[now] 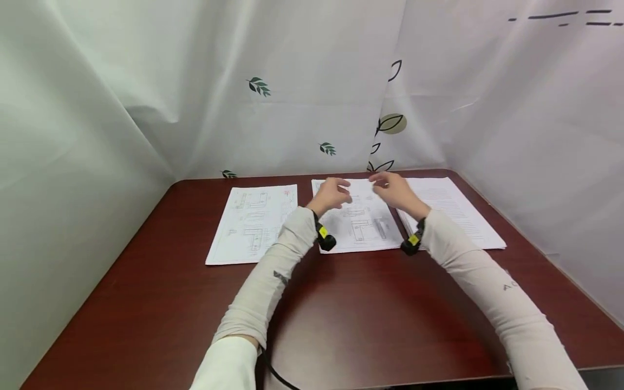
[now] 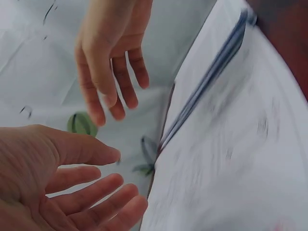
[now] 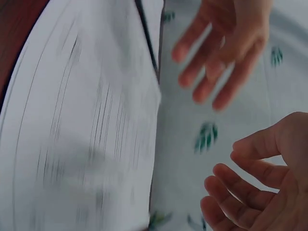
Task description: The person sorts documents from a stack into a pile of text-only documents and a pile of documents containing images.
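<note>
Both hands hover over the far part of a dark red table, above a middle stack of drawing sheets (image 1: 361, 208). My left hand (image 1: 332, 195) has its fingers loosely bent and spread, with nothing between them. Facing it across a small gap is my right hand (image 1: 397, 192), its thumb and index fingertips close together in the right wrist view and no object held. Neither hand touches the paper. To the left lies another stack of sheets (image 1: 253, 216) with printed drawings. A third stack (image 1: 453, 211), with lined text, lies beneath and beyond the right hand.
White curtain (image 1: 302, 124) with leaf prints hangs behind and beside the table (image 1: 161, 260). Each wrist wears a black strap and small camera, such as the left wrist camera (image 1: 326, 241). A black cable (image 1: 280, 376) runs by the left forearm.
</note>
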Tool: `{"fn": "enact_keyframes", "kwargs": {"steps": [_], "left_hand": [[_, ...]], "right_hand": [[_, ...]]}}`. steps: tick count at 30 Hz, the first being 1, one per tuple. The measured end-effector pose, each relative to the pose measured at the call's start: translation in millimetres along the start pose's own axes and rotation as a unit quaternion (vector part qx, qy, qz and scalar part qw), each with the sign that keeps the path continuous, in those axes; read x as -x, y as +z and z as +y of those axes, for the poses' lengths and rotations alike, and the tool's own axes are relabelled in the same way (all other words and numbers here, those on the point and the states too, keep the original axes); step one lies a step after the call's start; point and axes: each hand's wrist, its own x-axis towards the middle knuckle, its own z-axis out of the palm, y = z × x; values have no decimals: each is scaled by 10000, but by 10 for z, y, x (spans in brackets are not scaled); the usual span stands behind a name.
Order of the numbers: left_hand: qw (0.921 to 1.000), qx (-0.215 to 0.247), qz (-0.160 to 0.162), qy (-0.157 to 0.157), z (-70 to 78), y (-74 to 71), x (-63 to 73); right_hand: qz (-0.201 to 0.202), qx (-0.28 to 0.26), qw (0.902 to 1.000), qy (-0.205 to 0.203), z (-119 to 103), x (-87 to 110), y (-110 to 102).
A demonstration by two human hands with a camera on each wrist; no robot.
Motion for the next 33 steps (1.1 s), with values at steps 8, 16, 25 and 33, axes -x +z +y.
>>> {"fn": "enact_keyframes", "kwargs": {"steps": [8, 16, 25, 33], "left_hand": [[9970, -677, 339, -177, -368, -603, 206], [9852, -1353, 492, -936, -765, -1230, 569], [9352, -2356, 545, -2586, -1049, -1618, 885], [9236, -2456, 714, -2855, -1134, -1725, 947]], "right_hand": [[-702, -402, 9954, -523, -706, -145, 743], [-1604, -1266, 9788, -115, -957, -149, 1110], [-2168, -1812, 9584, 399, -1017, -107, 1290], [-2142, -2608, 9376, 837, -1054, -110, 1384]]}}
